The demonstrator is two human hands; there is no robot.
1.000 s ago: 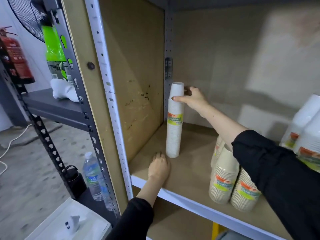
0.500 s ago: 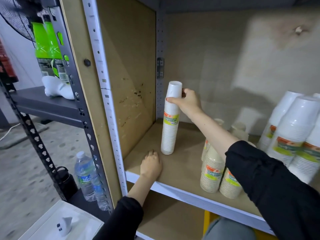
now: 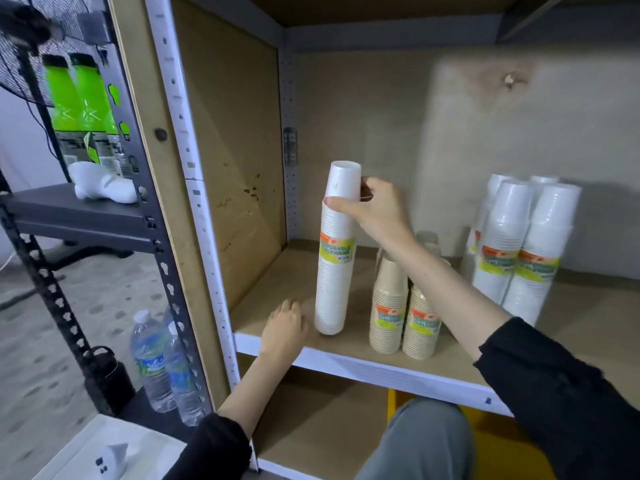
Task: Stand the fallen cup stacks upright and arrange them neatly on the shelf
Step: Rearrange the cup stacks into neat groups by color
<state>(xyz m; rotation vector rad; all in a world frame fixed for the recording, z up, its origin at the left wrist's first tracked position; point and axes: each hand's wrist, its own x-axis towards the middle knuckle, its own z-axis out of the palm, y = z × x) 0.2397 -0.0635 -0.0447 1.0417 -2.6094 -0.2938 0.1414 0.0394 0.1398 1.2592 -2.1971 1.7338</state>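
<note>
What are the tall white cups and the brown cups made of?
The white stack: looks like paper, maybe thin plastic; smooth matte white, little shine. The brown cups: probably unbleached paper; dull tan, thin stacked rims.

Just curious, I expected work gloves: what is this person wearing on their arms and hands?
No gloves: the left hand and right hand are bare. The left sleeve and right sleeve are black and long, ending partway up the forearms.
</note>
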